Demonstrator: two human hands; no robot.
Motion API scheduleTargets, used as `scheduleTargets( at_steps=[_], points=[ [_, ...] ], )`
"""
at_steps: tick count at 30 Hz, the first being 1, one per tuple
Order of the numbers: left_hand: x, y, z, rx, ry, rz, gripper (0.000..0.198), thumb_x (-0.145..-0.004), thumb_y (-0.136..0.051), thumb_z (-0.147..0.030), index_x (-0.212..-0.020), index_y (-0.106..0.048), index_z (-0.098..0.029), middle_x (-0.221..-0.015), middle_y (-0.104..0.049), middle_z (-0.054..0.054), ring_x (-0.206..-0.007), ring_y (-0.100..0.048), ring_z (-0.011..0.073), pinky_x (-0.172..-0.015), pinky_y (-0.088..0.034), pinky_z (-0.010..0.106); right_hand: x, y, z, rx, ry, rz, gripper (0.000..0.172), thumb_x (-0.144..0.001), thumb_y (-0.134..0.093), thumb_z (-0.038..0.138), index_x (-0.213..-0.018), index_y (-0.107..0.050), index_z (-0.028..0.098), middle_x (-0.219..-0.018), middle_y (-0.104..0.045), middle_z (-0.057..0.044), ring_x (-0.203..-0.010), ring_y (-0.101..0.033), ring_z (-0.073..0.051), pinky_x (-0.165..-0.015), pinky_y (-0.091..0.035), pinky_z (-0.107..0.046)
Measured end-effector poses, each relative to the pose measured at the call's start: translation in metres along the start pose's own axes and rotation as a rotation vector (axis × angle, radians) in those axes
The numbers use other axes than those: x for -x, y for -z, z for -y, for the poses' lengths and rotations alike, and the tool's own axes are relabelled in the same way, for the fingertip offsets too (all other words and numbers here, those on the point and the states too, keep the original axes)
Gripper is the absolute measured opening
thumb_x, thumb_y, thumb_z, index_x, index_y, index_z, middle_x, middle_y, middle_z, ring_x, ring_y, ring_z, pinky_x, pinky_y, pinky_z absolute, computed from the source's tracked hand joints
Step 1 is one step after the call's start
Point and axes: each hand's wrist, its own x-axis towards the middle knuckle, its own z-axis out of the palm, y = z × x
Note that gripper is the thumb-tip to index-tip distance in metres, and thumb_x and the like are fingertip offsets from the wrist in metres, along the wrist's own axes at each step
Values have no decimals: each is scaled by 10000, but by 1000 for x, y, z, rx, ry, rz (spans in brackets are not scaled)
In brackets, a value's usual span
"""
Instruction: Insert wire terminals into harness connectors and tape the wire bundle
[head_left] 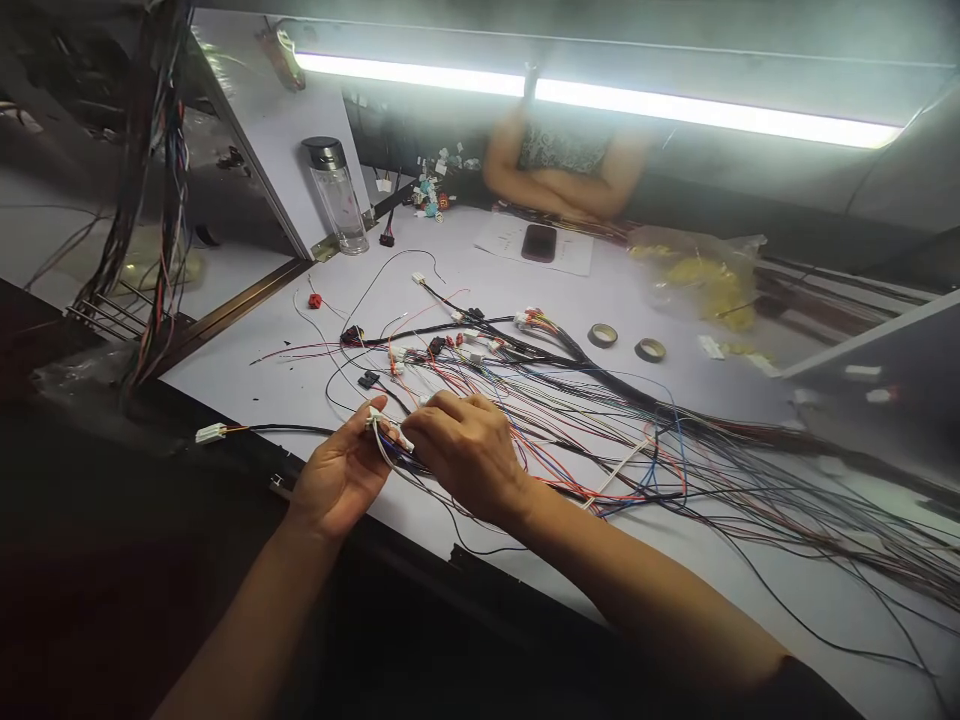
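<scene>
My left hand (341,470) is palm up at the table's near edge, its fingers pinched on a small white connector (377,420) with wires running out of it. My right hand (465,445) lies knuckles up just to the right, fingers curled on the same connector's wires (397,445). A large loose wire harness (600,420) of red, blue, black and green strands spreads from my hands to the right across the white table (247,380). Several small white and black connectors sit at its far ends.
Two tape rolls (602,335) (649,349) lie beyond the harness. A clear water bottle (337,195) stands at the back left, a phone (538,243) on paper behind. Another person's folded arms (562,185) rest opposite. A yellow plastic bag (705,275) lies right; hanging wires (157,180) left.
</scene>
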Motion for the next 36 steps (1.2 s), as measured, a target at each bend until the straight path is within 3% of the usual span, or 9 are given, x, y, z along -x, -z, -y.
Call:
scheduleTargets(
  at_steps=[9,17,29,33,36],
  points=[
    [-3,-5,9,-7,-23,-109,193,-920,-465,-90,-922,-658,-74,-692,-616,30,-601,-613,89,-619,-543,211,1,-2,-1,76,28,42,248,-984,-444,279,-851,-637,199,-817,-649,10,-723,-563,-98,-677,-292,-279],
    [0,-5,16,-16,-21,-42,211,-928,-452,-103,-917,-662,-86,-695,-604,22,-611,-605,84,-645,-552,216,4,-6,-1,175,79,43,200,-952,-457,173,-809,-595,196,-778,-604,16,-694,-526,-114,-677,-263,-299],
    [2,-6,19,-83,0,1,230,-914,-437,-60,-870,-662,-74,-738,-640,40,-648,-616,88,-668,-549,206,4,-5,-1,223,88,84,217,-959,-439,177,-816,-602,183,-784,-602,-1,-675,-508,-124,-694,-262,-316],
    [-1,-1,20,-177,-50,89,178,-891,-551,-185,-882,-690,-75,-763,-652,62,-686,-611,113,-689,-545,226,2,-2,-2,208,67,106,244,-967,-431,190,-811,-620,189,-803,-621,1,-682,-523,-117,-691,-268,-313],
    [-3,3,21,-250,-160,116,188,-753,-729,-216,-880,-710,-78,-805,-668,74,-733,-612,132,-710,-534,226,3,-1,-5,162,2,86,264,-981,-436,258,-822,-639,203,-812,-643,7,-715,-550,-110,-687,-277,-304]
  ],
)
